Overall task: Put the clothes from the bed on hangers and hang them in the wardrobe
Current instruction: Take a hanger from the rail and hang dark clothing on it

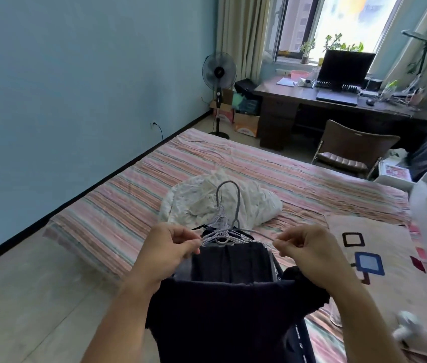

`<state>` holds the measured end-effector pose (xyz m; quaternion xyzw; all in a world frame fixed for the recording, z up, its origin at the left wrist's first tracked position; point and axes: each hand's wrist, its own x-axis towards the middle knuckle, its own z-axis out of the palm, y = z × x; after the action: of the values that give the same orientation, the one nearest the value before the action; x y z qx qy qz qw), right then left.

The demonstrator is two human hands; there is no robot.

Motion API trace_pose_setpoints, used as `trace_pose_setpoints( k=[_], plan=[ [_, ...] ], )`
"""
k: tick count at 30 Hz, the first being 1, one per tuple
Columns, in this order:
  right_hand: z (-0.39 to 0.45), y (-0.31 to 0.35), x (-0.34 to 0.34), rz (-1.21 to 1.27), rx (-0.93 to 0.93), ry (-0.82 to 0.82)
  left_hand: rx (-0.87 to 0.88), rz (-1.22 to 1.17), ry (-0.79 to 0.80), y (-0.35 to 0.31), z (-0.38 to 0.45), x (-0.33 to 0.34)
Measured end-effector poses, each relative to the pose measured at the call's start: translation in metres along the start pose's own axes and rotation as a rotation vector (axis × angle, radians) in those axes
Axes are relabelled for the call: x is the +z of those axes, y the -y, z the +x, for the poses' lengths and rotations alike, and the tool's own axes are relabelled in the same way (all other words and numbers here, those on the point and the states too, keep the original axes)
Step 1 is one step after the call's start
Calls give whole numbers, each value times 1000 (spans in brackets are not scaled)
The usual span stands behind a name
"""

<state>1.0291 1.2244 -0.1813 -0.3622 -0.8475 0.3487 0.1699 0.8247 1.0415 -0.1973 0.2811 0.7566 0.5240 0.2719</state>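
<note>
A bundle of several grey wire hangers (224, 226) is held up in front of me, hooks pointing away. My left hand (173, 247) pinches the left shoulders of the hangers. My right hand (306, 251) pinches their right ends. A dark navy garment (222, 305) hangs below the hangers, between my forearms. A crumpled white garment (222, 203) lies on the bed (118, 213) with its pink striped sheet, just beyond the hangers. No wardrobe can be made out with certainty.
A beige cover with square patterns (374, 258) lies on the bed's right side. Beyond the bed stand a brown chair (351, 148), a dark desk (312, 100) with a monitor, and a standing fan (219, 93). Wooden floor (23, 297) lies to the left.
</note>
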Motion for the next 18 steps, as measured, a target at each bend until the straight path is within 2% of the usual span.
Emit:
trace_pose_setpoints(
  k=[4,12,18],
  plan=[
    [51,-44,26,-15,81,42,-96,55,64,33,59,22],
    [152,-125,98,6,203,158,-242,171,56,110,169,67],
    [217,-187,154,-22,201,238,-297,302,39,169,245,98]
  ],
)
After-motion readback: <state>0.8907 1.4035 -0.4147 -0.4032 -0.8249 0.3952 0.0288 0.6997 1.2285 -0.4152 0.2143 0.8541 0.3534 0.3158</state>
